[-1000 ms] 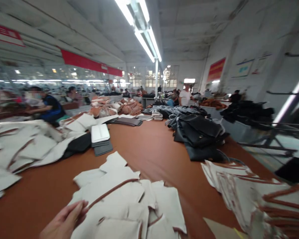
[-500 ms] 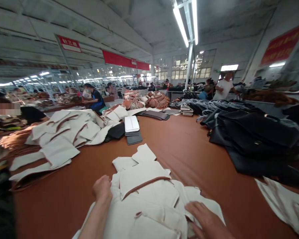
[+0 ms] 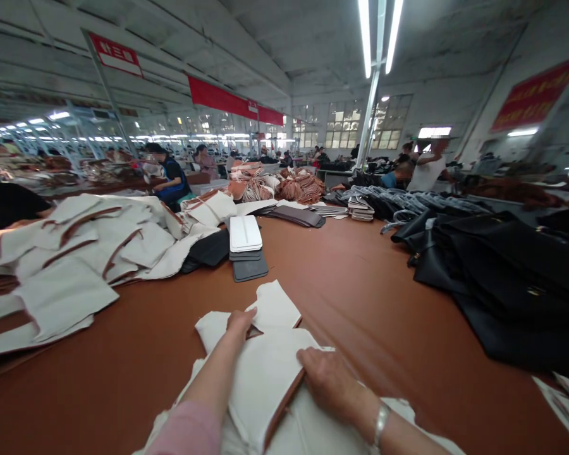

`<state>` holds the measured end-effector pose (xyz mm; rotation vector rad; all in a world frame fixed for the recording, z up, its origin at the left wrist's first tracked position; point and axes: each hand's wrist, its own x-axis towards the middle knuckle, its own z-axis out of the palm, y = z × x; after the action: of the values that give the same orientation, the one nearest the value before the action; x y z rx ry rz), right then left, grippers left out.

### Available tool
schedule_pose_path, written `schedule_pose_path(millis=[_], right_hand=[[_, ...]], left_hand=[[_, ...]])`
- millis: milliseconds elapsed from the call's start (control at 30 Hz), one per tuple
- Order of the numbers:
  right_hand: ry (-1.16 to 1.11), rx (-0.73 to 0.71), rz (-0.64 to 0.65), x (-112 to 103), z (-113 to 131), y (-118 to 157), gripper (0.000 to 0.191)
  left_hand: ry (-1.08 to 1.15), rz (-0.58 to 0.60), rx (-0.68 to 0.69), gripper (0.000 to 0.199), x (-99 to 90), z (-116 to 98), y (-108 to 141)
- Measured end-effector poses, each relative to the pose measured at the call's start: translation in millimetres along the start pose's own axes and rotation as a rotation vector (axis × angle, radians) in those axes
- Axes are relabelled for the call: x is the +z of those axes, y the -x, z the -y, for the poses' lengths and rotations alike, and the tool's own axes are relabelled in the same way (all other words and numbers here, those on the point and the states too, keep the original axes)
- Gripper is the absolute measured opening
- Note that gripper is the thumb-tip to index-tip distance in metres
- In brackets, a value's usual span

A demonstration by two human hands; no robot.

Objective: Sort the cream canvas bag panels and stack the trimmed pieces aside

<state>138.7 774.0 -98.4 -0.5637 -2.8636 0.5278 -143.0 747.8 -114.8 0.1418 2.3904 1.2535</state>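
Note:
A white-backed leather panel [image 3: 268, 373] with a brown edge lies across the loose pile in front of me, its right edge raised. My right hand [image 3: 326, 378] is closed on that right edge, thumb and fingers pinching it. My left hand [image 3: 241, 325] is curled at the panel's far left corner, its fingertips against a smaller white leather piece [image 3: 274, 304]. Its grip is partly hidden, but it appears closed on the panel's corner. More white pieces [image 3: 211, 330] stick out beneath my left hand and under both forearms.
A large heap of white-backed leather pieces [image 3: 80, 246] lies left on the brown table covering [image 3: 351, 265]. Grey and white rounded panels [image 3: 245, 235] are stacked beyond. Black leather bags [image 3: 493, 278] fill the right side. Co-workers [image 3: 171, 174] sit farther back.
My left hand has moved forward and right to the panel's far corner. My right hand has moved forward and left and taken hold of the panel's edge. The view has shifted slightly.

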Motion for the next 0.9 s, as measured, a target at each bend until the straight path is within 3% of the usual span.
schedule_pose_path(millis=[67,133,200,300,400,500,567,633,700,800,900], right_hand=[[-0.229,0.137,-0.226,-19.7,-30.6,17.7,0.031],[-0.522,0.394,-0.485,-44.7,-62.3,42.3,0.033],[-0.694,0.699,-0.629,-66.5,-87.4,71.5,0.039],[-0.863,0.971,-0.594,-76.3,-101.1,117.3,0.047],[-1.201,1.032,-0.488,-56.8,-88.1,155.7,0.063],[-1.549,1.045,-0.500,-33.4,-66.6,182.6,0.075],[-1.678,1.021,-0.544,-28.5,-53.6,196.2,0.079],[-1.701,0.999,-0.607,-33.4,-42.1,208.1,0.082],[-1.700,0.941,-0.644,-44.6,-31.4,220.2,0.081],[-1.691,0.847,-0.674,-63.3,-19.2,244.9,0.066],[-1.577,0.846,-0.602,-78.1,-15.1,281.1,0.065]], left_hand=[[0.028,0.058,-0.085,0.026,15.8,-1.5,-0.8],[0.073,0.111,-0.145,0.025,28.9,-7.8,2.0],[0.156,0.172,-0.165,0.024,39.6,-23.3,8.8],[0.330,0.282,-0.102,0.021,51.3,-67.9,30.6],[0.495,0.428,0.022,0.016,54.8,-125.7,73.9],[0.640,0.564,0.130,0.015,48.0,-168.4,142.6],[0.731,0.634,0.184,0.021,39.0,-176.7,199.6],[0.802,0.703,0.220,0.028,28.9,-166.0,261.7],[0.836,0.784,0.228,0.033,19.2,-137.5,323.7],[0.832,0.967,0.173,0.041,6.6,-70.7,402.2],[0.790,0.929,0.132,0.048,-3.1,3.9,450.0]])
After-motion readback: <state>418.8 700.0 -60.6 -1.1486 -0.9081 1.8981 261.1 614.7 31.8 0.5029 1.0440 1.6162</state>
